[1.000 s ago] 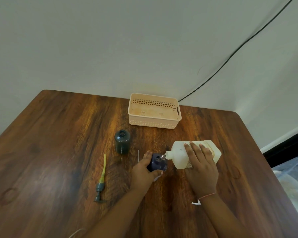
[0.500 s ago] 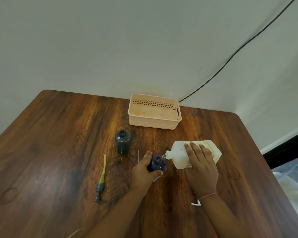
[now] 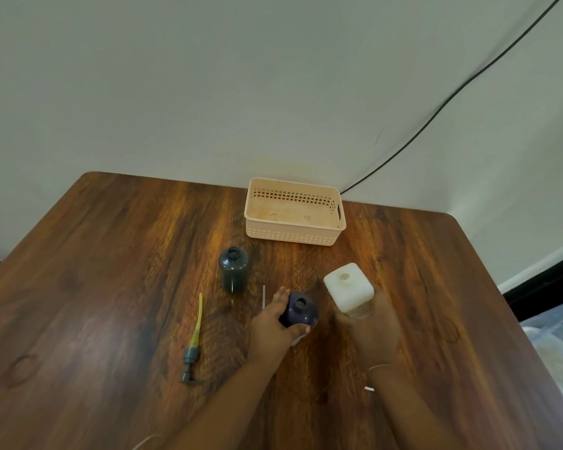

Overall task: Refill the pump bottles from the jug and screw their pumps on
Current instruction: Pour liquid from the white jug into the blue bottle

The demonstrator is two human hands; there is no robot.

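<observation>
My left hand (image 3: pixel 270 323) grips a dark blue pump bottle (image 3: pixel 299 309) that stands upright with its neck open. To its right my right hand (image 3: pixel 369 323) holds the white jug (image 3: pixel 348 285) upright, its mouth facing up and apart from the bottle. A second dark green bottle (image 3: pixel 233 269), also without a pump, stands further back on the left. A grey pump with a yellow tube (image 3: pixel 194 342) lies flat on the table to the left. A thin white tube (image 3: pixel 264 297) lies just left of my left hand.
A peach plastic basket (image 3: pixel 335 237) sits at the back of the wooden table (image 3: pixel 95 287), against the wall. A black cable (image 3: pixel 436 112) runs up the wall behind it. The table's right edge drops off near a clear plastic bag (image 3: pixel 559 342).
The jug was tilted with its spout at the blue bottle's neck; now my right hand has turned it upright and drawn it away to the right. My left hand stays on the bottle.
</observation>
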